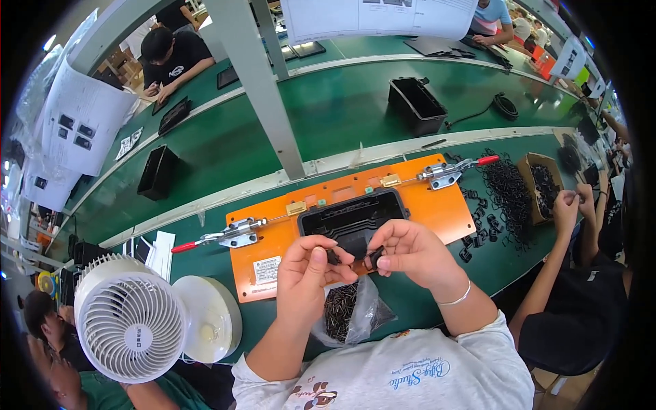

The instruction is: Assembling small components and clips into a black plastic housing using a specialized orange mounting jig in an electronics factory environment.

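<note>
Both my hands are raised over the near edge of an orange fixture plate [260, 263]. Between the thumb and fingers of my left hand [311, 270] is a small black plastic part [333, 257]. A second small black part [375, 255] is pinched in my right hand [413, 253]; its exact kind is too small to tell. Just beyond my fingers, a black plastic box [352, 217] lies in the fixture, its open inside facing up. Two toggle clamps with red handles flank it, one on the left [239, 234] and one on the right [444, 174]. Below my hands sits a clear bag of small dark screws or pins [342, 311].
A white fan [133, 321] stands at the left. Black clips [485, 229] and a heap of black pieces [506, 191] lie right of the plate, beside a cardboard box [529, 167]. Black bins [417, 106] rest on the green belt [328, 109]. Co-workers sit around.
</note>
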The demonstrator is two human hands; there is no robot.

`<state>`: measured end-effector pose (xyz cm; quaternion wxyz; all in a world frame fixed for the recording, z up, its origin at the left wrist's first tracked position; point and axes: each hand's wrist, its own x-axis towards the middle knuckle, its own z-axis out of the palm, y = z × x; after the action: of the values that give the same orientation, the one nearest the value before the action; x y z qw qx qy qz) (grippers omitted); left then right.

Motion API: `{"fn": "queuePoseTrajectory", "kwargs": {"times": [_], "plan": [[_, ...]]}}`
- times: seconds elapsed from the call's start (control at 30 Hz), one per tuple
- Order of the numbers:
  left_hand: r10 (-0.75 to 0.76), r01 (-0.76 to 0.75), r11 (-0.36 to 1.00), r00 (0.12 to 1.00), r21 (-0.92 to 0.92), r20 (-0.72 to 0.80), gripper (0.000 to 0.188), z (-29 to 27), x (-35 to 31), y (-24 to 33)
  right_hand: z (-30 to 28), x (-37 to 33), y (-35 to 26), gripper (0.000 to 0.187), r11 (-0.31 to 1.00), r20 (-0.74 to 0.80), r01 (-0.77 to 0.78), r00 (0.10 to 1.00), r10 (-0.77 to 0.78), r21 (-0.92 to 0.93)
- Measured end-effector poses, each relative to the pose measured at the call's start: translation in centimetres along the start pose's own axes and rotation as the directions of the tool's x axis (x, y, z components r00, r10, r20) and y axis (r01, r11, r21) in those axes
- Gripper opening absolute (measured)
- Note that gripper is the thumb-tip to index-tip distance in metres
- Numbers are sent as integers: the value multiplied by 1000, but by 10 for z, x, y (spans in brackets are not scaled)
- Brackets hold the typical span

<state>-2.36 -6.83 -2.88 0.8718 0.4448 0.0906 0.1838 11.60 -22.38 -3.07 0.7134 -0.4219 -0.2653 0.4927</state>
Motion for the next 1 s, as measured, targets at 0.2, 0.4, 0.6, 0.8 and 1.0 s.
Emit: {"fn": "queuePoseTrajectory", "kwargs": {"times": [0.2, 0.4, 0.6, 0.8, 1.0], "plan": [[-8, 7, 998, 1000, 69, 3, 18, -5, -5, -5, 13, 3, -1, 31, 985, -100, 6, 995, 11, 172], [91, -80, 984, 994, 162, -57, 21, -14, -9, -3, 7, 6, -11, 16, 982, -148, 71, 984, -97, -173], [319, -263, 842, 947, 470, -42, 11, -41, 3, 25, -43, 49, -37, 21, 700, -243, 171, 859, -451, -694], [257, -218, 819, 966, 531, 0, 12, -50, 3, 43, -56, 77, -28, 20, 604, -212, 9, 932, -293, -797], [268, -170, 788, 960, 592, -81, 19, -54, 8, 49, -55, 79, -40, 11, 433, -168, -7, 927, -335, -901]]}}
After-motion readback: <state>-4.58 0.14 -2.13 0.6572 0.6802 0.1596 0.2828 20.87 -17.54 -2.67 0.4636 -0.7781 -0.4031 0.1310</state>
